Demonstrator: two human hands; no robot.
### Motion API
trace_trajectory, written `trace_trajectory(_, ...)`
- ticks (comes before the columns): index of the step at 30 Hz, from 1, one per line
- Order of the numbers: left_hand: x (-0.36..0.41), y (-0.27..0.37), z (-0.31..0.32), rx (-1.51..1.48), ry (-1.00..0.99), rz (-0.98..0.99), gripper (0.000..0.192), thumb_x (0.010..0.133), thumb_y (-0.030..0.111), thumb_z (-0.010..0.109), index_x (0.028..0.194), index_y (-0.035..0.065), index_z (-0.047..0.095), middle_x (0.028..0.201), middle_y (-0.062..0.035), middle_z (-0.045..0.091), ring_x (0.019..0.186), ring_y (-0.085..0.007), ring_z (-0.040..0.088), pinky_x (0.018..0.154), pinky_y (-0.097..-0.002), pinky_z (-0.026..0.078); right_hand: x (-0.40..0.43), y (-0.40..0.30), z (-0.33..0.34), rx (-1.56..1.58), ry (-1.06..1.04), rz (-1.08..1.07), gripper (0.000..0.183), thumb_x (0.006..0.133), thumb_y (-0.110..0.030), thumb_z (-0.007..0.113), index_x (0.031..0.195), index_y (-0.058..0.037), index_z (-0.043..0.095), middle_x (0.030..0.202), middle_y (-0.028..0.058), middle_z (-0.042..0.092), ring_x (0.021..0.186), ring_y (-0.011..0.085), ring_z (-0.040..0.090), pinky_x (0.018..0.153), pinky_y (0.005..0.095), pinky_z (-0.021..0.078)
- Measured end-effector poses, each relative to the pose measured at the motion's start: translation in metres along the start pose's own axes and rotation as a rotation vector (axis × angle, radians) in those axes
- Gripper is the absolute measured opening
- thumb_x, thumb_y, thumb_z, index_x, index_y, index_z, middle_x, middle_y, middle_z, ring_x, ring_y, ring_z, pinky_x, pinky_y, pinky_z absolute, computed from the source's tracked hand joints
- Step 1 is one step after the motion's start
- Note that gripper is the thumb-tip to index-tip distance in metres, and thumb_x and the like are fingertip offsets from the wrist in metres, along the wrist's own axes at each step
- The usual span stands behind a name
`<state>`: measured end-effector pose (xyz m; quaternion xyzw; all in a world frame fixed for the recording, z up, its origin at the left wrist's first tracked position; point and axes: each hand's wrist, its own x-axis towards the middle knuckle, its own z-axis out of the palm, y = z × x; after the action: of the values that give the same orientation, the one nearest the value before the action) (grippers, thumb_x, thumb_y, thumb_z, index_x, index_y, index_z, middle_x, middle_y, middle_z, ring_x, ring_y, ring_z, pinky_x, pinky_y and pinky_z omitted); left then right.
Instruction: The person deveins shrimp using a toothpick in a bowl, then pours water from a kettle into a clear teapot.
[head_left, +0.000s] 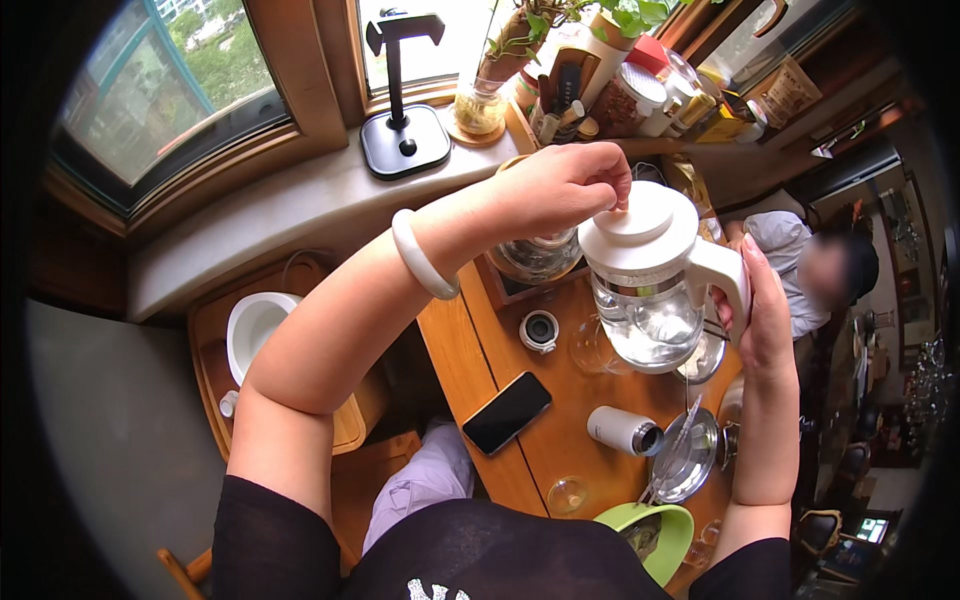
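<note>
A glass kettle (646, 322) with clear water in it is held up over the wooden table. My right hand (766, 307) is wrapped around its white handle (726, 277). At its top, the fingertips of my left hand (589, 184) pinch the round white lid (660, 210), which sits on the kettle. My left wrist wears a white bangle. Below the kettle, a white thermos bottle (611, 429) lies on its side with its mouth uncovered. A white bottle cap (539, 331) rests nearer the window, and a black smartphone (508, 412) lies closer to me.
A metal bowl (694, 457) and a green container (675, 536) stand near my right arm, with a small glass lid (567, 495) beside them. Jars (634, 90) and a black stand (405, 139) line the windowsill. Another person (795, 255) sits across the table.
</note>
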<state>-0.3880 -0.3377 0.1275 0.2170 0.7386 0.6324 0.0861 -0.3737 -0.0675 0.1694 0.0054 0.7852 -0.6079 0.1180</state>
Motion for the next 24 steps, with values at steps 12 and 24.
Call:
trace_trajectory(12, 0.006, -0.013, 0.000, 0.029, 0.037, 0.113, 0.021, 0.081, 0.014, 0.047, 0.093, 0.0011, 0.057, 0.091, -0.0095, 0.065, 0.089, -0.0204, 0.060, 0.084, -0.0321, 0.046, -0.001, -0.009, 0.003, -0.025, 0.032, -0.012, 0.044, 0.095, -0.043, 0.046, 0.085, -0.0028, 0.062, 0.057, 0.0040, 0.057, 0.038, 0.0065, 0.045, 0.036, 0.0183, 0.0344)
trace_trajectory(24, 0.007, -0.007, -0.001, 0.057, 0.052, 0.135, 0.024, 0.080, 0.018, 0.048, 0.094, 0.0013, 0.059, 0.092, -0.0114, 0.067, 0.090, -0.0249, 0.063, 0.084, -0.0347, 0.047, 0.003, -0.008, -0.002, -0.027, 0.026, -0.043, 0.029, 0.097, -0.034, 0.044, 0.083, -0.0102, 0.053, 0.055, 0.0037, 0.053, 0.035, 0.0066, 0.043, 0.031, 0.0182, 0.0309)
